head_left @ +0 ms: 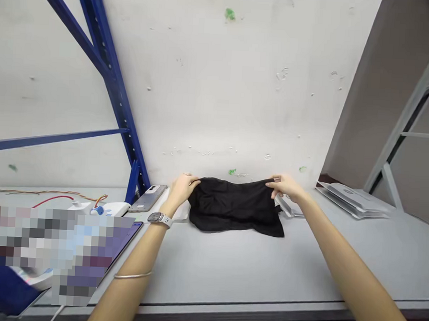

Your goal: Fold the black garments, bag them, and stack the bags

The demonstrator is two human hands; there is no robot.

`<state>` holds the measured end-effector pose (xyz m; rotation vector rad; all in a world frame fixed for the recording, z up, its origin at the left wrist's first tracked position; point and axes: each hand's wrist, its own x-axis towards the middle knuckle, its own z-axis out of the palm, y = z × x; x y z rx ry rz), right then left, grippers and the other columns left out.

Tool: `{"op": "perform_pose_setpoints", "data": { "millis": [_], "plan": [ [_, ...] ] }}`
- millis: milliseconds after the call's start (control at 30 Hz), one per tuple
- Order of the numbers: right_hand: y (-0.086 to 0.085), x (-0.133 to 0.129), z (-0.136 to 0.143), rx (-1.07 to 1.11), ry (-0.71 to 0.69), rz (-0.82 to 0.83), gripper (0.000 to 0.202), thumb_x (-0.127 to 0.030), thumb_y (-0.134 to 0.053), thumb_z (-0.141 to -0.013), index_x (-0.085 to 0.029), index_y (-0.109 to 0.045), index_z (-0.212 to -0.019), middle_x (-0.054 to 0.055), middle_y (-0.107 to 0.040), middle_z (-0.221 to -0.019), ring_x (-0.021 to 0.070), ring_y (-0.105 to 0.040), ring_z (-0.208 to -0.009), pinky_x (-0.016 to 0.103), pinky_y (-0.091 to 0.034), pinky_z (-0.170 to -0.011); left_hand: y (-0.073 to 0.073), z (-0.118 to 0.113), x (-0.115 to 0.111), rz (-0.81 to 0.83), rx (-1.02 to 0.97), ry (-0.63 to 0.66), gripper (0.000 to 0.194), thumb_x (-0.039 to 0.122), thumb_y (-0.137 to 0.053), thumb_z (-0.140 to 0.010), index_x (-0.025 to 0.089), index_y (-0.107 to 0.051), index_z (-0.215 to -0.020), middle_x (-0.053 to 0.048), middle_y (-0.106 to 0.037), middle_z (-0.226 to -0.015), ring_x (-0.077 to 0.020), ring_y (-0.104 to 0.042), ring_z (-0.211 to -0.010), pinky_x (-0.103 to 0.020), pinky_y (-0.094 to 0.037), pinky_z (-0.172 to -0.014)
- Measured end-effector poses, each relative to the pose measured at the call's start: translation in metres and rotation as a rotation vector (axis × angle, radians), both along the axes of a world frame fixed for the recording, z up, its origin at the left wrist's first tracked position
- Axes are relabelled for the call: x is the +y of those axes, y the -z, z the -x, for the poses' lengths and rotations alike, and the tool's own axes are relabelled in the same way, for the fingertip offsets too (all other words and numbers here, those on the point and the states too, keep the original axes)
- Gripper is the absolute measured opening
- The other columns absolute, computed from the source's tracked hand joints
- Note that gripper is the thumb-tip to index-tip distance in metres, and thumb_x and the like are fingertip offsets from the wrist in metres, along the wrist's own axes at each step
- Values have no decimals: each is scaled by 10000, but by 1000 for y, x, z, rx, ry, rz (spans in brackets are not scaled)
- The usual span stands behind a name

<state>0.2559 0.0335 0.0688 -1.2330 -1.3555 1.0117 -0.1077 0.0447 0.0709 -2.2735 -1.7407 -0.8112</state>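
A piece of black cloth (233, 207) hangs spread between my two hands, a little above the grey table, its lower edge near or on the surface. At its upper left corner, my left hand (182, 190) pinches the fabric between thumb and fingers. My right hand (285, 187) grips the upper right corner in the same way. Whether the cloth is a garment I cannot tell. Behind it, white flat packets (290, 206) show partly at the right, and another pale flat item (181, 212) shows at the left.
A phone (148, 198) lies left of my left hand, by the blue metal post (121, 103). White flat envelopes (354, 199) are stacked at the right on the grey table (251, 272). A power strip (114, 208) with cables and a blurred-out area are at the left. A white wall stands behind.
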Motion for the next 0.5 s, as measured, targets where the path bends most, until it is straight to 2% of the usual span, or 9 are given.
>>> {"op": "perform_pose_setpoints", "data": {
  "millis": [100, 200, 267, 333, 400, 500],
  "plan": [
    [-20, 26, 4, 7, 62, 25, 161, -106, -715, -654, -171, -598, -744, 26, -616, -485, 195, -640, -474, 232, -413, -420, -25, 3, 21, 61, -89, 29, 143, 242, -531, -816, 185, -662, -833, -70, -658, -883, -229, -625, -873, -325, -450, -822],
    [-48, 46, 11, 84, 156, -104, 138, -58, -641, -705, -172, -565, -714, 21, -641, -585, 171, -667, -578, 266, -507, -568, -53, -6, 42, 258, -418, 109, 117, 218, -467, -837, 154, -564, -844, -39, -624, -680, -194, -648, -694, -336, -499, -735],
    [-65, 50, 12, 129, 183, -255, 128, -58, -599, -738, -176, -555, -721, 17, -656, -683, 143, -670, -663, 270, -520, -672, -70, -13, 48, 275, -677, 222, 88, 215, -452, -833, 151, -508, -857, -37, -629, -740, -166, -658, -691, -328, -517, -732],
    [-76, 46, 9, 153, 174, -403, 100, -77, -565, -770, -177, -560, -760, 31, -672, -835, 127, -666, -759, 279, -510, -761, -82, -17, 44, 210, -819, 338, 89, 231, -487, -804, 154, -488, -847, -42, -631, -857, -155, -664, -782, -324, -516, -791],
    [-76, 34, 1, 152, 143, -482, 78, -101, -556, -780, -177, -570, -791, 49, -664, -988, 130, -658, -835, 297, -495, -820, -86, -16, 30, 178, -808, 413, 139, 267, -534, -769, 157, -502, -848, -40, -629, -936, -167, -650, -881, -328, -504, -838],
    [-52, 6, -15, 85, 63, -453, 53, -160, -624, -740, -181, -586, -771, 60, -668, -1036, 173, -654, -877, 343, -487, -851, -74, -5, -1, 281, -589, 450, 199, 321, -557, -748, 171, -537, -878, -42, -633, -1023, -189, -612, -950, -321, -496, -822]
  ]
}}
